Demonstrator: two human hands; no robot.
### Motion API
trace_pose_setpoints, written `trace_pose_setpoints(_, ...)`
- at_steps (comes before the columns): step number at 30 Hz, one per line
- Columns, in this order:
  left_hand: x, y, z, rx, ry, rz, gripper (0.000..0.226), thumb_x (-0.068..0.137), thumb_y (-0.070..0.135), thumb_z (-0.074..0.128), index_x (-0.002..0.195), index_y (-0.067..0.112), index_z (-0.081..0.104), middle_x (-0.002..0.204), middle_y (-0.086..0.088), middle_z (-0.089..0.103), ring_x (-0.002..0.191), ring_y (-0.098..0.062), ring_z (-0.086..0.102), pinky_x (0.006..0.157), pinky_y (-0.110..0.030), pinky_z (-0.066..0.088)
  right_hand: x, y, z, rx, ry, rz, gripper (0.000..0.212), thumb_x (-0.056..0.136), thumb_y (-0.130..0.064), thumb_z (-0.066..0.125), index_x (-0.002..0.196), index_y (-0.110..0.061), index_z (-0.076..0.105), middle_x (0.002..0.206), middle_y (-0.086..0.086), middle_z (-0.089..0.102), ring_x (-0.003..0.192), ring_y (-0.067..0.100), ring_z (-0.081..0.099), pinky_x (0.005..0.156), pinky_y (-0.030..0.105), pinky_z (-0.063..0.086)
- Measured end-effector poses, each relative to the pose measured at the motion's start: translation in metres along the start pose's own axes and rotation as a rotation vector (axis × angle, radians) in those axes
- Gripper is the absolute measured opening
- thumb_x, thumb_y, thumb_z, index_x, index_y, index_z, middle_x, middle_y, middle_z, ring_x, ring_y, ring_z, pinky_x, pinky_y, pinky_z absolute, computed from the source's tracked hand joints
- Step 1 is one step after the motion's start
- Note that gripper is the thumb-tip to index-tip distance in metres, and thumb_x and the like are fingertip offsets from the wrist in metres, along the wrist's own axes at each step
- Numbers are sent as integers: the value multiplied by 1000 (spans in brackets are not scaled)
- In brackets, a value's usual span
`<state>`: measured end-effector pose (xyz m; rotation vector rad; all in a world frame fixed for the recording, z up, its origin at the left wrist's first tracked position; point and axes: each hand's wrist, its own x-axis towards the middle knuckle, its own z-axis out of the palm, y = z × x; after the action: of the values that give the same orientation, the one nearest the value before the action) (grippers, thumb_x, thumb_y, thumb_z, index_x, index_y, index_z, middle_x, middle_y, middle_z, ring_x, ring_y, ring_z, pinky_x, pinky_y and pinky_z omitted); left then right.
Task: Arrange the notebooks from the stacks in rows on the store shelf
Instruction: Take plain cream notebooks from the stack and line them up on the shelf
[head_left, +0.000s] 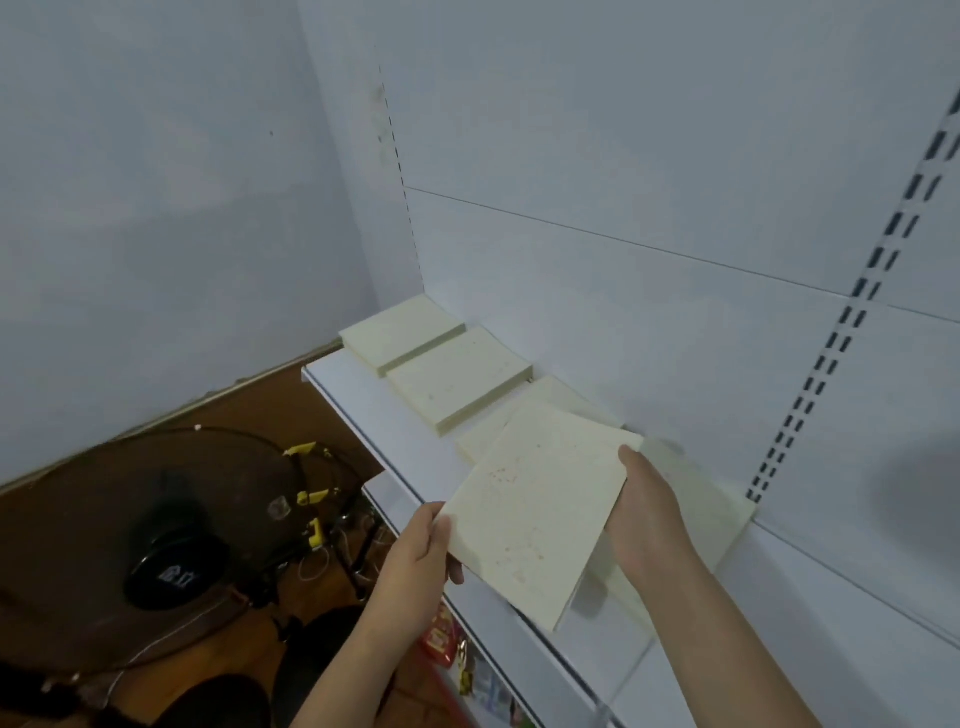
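A fan (171, 525) stands on the floor at the left, below the shelf (358, 410) and clear of the work.

The left hand (421, 558) pinches the near left corner of the held notebook (535, 512), thumb on the cover and fingers beneath. The notebook hangs tilted above the shelf, its near edge out past the shelf's front lip.

Two stacks already lie flat at the far left of the shelf: the far stack (400, 338) against the back panel (623, 218), and the second stack (460, 382) just beside it, nearer and to the right. A third notebook (566, 400) lies flat under the held one and is mostly hidden by it.

The right hand (647, 512) grips the right edge of the held notebook, thumb on top, fingers wrapped underneath and out of sight. Below this hand a supply stack (711, 514) rests on the shelf near the slotted upright (852, 322).

Procedure for the step in hand, judged from this layout:
1. Level the notebook before lowering it.
2. Turn it until its edges run parallel to the second stack.
3. Set it squarely on the third notebook, or just beside it, so the row continues to the right.
4. Release the left hand first, then slide the right fingers out without dragging the cover.

Caution: a tilted release probably lets the notebook slide off the front lip.
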<state>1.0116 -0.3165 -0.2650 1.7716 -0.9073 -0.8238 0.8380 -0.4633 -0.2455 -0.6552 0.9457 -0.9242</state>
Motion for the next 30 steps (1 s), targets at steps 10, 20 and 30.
trace_pose_setpoints(10,166,21,-17,644,-146,346,60,97,43,54,149,19,38,136,-2,54,129,-24,49,106,-37,43,113,-16,47,-418,210,-20,88,73,-60,60,148,-21,34,146,2,47,128,27,49,110,48,38)
trace_pose_setpoints(20,216,3,-11,780,-619,449,121,76,37,82,155,40,-9,164,5,5,144,-17,31,112,-33,38,120,-11,81,-591,484,135,80,101,-30,49,158,-12,-4,160,9,21,142,29,29,110,38,29)
trace_pose_setpoints(30,236,4,-13,794,-753,546,130,74,45,81,148,46,-26,163,4,-19,153,-20,7,117,-37,32,122,-12,97,-792,513,157,90,95,-49,53,157,-25,-8,164,13,9,150,31,14,113,42,27)
